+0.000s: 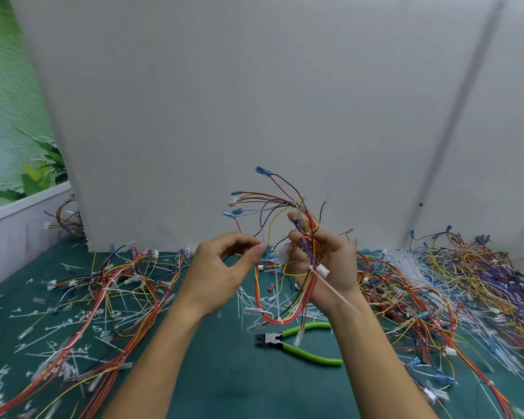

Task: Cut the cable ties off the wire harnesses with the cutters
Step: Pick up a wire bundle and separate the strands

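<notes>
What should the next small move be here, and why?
Probably free the left hand to pick up the green-handled cutters: they lie on the green mat, neither hand holding them, while the right hand grips the multicoloured wire harness, whose white cable tie is still uncut.

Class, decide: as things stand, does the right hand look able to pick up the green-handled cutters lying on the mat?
Probably not yet: the right hand grips the wire harness. The cutters lie close below it, with only a clear connector over one handle.
</notes>
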Demonstrator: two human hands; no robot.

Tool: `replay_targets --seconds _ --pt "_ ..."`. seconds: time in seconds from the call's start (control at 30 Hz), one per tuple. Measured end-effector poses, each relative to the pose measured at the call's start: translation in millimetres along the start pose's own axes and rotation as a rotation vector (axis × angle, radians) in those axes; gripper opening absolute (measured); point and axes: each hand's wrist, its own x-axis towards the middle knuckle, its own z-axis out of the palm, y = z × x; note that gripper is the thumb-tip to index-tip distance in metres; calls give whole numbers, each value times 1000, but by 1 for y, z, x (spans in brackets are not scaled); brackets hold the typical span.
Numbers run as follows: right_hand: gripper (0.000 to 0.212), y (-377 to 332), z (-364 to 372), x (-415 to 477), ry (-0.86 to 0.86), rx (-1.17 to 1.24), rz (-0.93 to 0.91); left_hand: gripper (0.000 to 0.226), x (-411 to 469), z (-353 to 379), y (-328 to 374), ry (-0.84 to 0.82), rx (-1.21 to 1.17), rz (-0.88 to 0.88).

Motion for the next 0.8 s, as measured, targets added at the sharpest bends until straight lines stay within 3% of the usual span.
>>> replay_targets --seconds 0.13,0.47,0.63,0.8 --pt "40 3 -3 2 -33 37 31 11 -3 12 2 12 -128 -55" --pt "42 0 -9 1 -144 4 58 13 -6 22 1 11 -127 -111" --pt "38 -6 -6 0 21 -242 -8 35 -5 18 2 38 -88 -95" --pt "28 -6 -5 -3 158 -692 -161 21 -4 16 4 66 -123 -78"
